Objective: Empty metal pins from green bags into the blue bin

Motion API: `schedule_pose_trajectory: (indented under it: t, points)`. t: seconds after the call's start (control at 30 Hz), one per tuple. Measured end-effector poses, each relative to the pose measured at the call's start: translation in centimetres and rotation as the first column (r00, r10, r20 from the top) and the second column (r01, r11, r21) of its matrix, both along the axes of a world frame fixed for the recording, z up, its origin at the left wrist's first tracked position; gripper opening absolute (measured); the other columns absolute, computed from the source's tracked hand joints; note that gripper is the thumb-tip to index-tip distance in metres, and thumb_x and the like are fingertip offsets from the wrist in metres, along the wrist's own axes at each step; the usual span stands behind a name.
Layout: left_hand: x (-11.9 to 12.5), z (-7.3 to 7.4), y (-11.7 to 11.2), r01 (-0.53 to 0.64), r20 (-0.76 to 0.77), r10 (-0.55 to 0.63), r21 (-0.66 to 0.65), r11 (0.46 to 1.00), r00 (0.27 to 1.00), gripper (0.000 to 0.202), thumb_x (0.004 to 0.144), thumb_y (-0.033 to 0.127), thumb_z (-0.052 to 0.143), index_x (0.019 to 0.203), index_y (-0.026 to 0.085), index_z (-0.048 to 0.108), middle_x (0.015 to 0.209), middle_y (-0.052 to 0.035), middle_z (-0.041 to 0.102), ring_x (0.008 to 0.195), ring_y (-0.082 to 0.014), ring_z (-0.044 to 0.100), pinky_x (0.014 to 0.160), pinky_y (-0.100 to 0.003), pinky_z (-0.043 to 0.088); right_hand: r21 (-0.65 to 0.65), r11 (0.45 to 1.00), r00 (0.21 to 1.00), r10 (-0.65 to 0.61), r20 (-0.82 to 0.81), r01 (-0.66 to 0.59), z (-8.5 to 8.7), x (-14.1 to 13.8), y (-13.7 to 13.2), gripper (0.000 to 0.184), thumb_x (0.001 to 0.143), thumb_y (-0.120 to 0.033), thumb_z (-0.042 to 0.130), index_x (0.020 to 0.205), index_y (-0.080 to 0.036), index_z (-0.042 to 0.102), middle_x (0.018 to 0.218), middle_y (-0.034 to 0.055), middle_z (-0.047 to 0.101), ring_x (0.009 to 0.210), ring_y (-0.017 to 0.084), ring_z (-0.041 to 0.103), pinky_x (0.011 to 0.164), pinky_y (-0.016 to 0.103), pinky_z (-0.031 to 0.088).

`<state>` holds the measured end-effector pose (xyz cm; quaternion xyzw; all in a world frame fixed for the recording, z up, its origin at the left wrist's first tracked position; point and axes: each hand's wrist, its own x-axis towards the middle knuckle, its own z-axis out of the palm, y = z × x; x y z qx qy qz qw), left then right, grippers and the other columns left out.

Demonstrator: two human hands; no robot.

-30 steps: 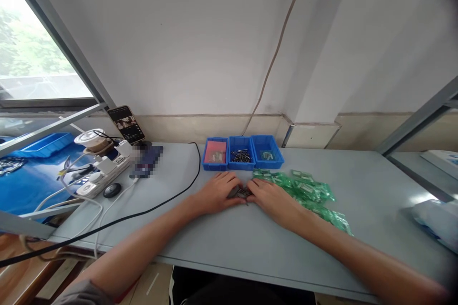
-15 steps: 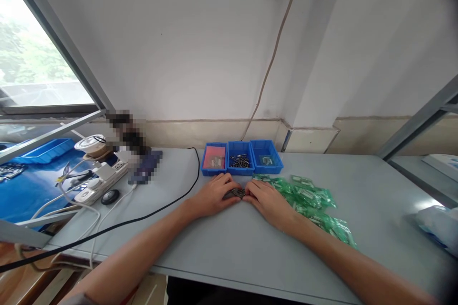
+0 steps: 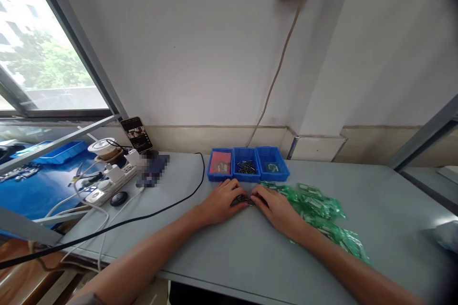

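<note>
Between my hands on the grey table lies a small heap of slim, dark metal pieces (image 3: 244,199), too small to tell whether pins or screws. My left hand (image 3: 221,203) rests on the table with its fingers curled round the heap from the left. From the right, my right hand (image 3: 277,208) reaches the heap's edge, its thumb and fingertips pressed together. What those fingertips pinch, if anything, is too small to make out. Similar dark metal pieces (image 3: 246,167) fill the middle blue bin (image 3: 246,178) just beyond my hands.
A left blue bin (image 3: 210,171) holds a pink sheet (image 3: 219,159); the right blue bin (image 3: 286,174) holds small silvery parts. Green plastic packets (image 3: 322,207) lie beside my right forearm. A black cable (image 3: 171,205), mouse (image 3: 119,198), power strip (image 3: 98,193) and propped phone (image 3: 136,134) are leftward.
The view has tilted slightly, so everything sits lower and farther right in it. Both hands stay at the heap of metal pieces, with only small finger shifts.
</note>
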<state>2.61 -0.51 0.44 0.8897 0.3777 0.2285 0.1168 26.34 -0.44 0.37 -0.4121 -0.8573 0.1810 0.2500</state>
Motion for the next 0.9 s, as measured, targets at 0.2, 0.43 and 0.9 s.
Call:
schedule_pose_trajectory:
  t: [0.2,0.43,0.9]
  points:
    - [0.5,-0.2,0.1,-0.034,-0.026,0.034,0.02,0.999,0.999,0.018,0.101,0.039,0.067,0.108,0.022,0.066,0.112,-0.0063,0.062,0.101,-0.023,0.056,0.09,-0.036,0.047,-0.12,0.988,0.987,-0.109,-0.12,0.094,0.3,0.0,0.1,0.012,0.104,-0.03,0.051,0.094,-0.026,0.058,0.083,-0.001,0.07,0.075,0.021,0.065,0.071,0.032,0.044]
    - [0.6,0.0,0.0,-0.032,0.004,0.032,0.014,0.999,0.999,0.022,0.099,0.039,0.07,0.111,0.021,0.064,0.113,-0.0059,0.062,0.101,-0.0228,0.056,0.091,-0.036,0.046,-0.185,0.968,0.939,-0.218,-0.267,0.172,0.4,0.1,0.3,0.015,0.098,-0.036,0.057,0.087,-0.025,0.057,0.074,-0.0022,0.066,0.068,0.019,0.06,0.065,0.03,0.044]
    - [0.6,0.2,-0.2,0.097,0.022,-0.098,0.006,0.995,0.995,0.02,0.105,0.038,0.061,0.116,0.024,0.069,0.12,-0.0073,0.06,0.108,-0.023,0.056,0.099,-0.037,0.045,-0.239,0.937,0.818,-0.341,-0.463,0.256,-0.5,0.8,1.5,0.029,0.092,-0.05,0.069,0.082,-0.024,0.061,0.079,0.003,0.068,0.073,0.022,0.061,0.069,0.035,0.049]
